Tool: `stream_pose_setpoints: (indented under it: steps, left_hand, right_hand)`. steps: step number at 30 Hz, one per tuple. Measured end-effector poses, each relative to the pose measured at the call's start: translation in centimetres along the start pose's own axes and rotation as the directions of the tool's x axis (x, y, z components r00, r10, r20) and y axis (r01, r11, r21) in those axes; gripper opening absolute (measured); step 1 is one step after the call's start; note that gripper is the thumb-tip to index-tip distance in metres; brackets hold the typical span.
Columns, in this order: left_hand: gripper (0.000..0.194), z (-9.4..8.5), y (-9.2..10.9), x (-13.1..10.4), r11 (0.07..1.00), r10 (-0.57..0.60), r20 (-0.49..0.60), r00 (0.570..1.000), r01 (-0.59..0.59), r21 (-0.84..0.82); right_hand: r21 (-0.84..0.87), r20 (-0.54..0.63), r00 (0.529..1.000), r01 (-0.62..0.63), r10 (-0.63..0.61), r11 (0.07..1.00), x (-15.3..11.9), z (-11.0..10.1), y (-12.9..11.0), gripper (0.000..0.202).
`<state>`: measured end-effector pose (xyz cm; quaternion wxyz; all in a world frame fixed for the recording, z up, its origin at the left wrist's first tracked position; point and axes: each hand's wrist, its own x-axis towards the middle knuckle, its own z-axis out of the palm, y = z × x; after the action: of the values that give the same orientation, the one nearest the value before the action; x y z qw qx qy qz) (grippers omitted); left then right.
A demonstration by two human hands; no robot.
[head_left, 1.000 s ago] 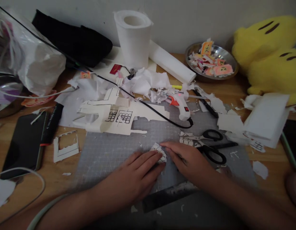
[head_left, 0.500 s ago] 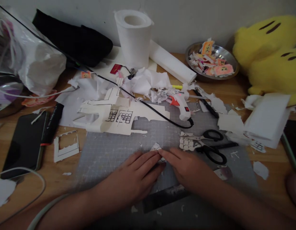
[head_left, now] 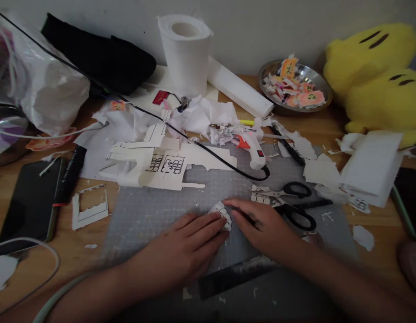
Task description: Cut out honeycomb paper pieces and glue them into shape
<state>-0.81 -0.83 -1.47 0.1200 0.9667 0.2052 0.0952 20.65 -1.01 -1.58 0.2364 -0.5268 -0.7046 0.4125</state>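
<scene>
A small piece of white paper point(head_left: 227, 214) with a black rounded-cell pattern lies over the cutting mat. My left hand point(head_left: 194, 240) holds it from the left, fingers close together and their tips across its lower part, covering much of it. At the upper right edge of the paper is my right hand point(head_left: 258, 224), with index finger and thumb apart and nothing seen between them. Just beyond that hand, black-handled scissors point(head_left: 297, 189) rest beside another patterned paper piece point(head_left: 261, 194). A dark metal ruler point(head_left: 235, 273) lies below both hands.
Behind the mat point(head_left: 144, 215) are a cut-out paper model point(head_left: 197, 157) and a white glue gun point(head_left: 255, 150) with a black cord. Paper scraps surround them. A paper roll point(head_left: 184, 58), a metal bowl point(head_left: 295, 107), yellow plush toys point(head_left: 379, 85) and a phone point(head_left: 29, 202) stand around.
My right hand's fingers have spread and drawn slightly off the patterned paper, so more of it shows. My left hand stays on it. The whole view has shifted a little.
</scene>
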Motion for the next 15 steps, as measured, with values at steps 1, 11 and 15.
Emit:
stream_pose_setpoints:
  steps: [1,11,15]
  left_hand:
    - [0.033,-0.02,-0.01,0.02,1.000,-0.005,-0.004,1.000,0.005,-0.010]
    - [0.033,0.02,0.10,-0.19,0.999,-0.004,0.021,1.000,0.005,-0.037]
    - [0.032,-0.07,-0.01,-0.16,0.999,0.006,0.021,1.000,-0.005,-0.034]
  right_hand:
    - [0.000,0.003,1.000,-0.010,0.010,1.000,-0.02,0.04,-0.02,0.031]
    - [0.004,0.033,0.994,-0.101,0.101,0.995,0.13,-0.41,-0.51,0.024]
    - [0.001,0.037,0.994,-0.106,0.106,0.994,0.14,-0.41,-0.59,0.022]
